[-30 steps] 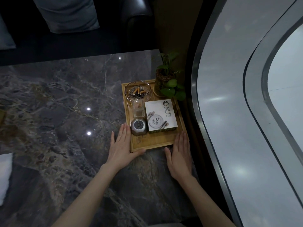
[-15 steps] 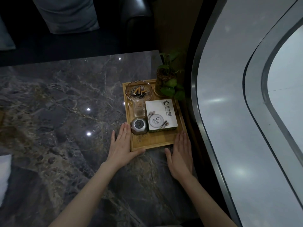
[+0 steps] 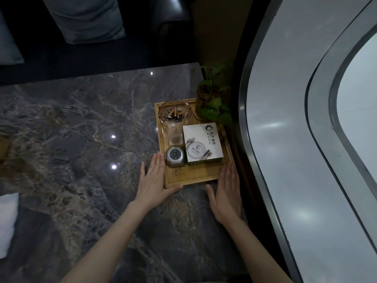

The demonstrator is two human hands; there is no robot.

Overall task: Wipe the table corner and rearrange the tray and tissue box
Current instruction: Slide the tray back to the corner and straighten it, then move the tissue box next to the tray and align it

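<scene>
A wooden tray [image 3: 195, 175] lies at the far right corner of the dark marble table [image 3: 81, 139]. On it stand a white tissue box [image 3: 202, 144], a glass ashtray [image 3: 175, 114] with cigarette butts, a clear holder [image 3: 175, 133] and a small grey device [image 3: 175, 158]. My left hand [image 3: 155, 180] lies flat against the tray's near left corner, thumb along its front edge. My right hand [image 3: 226, 190] lies flat at the near right corner, fingers beside the tray's edge. Neither hand grips anything.
A potted plant [image 3: 210, 103] stands at the tray's far right corner. A white cloth [image 3: 7, 219] lies at the table's left edge. A curved grey ledge [image 3: 285, 139] borders the table on the right. A dark sofa with cushions [image 3: 85, 19] sits beyond.
</scene>
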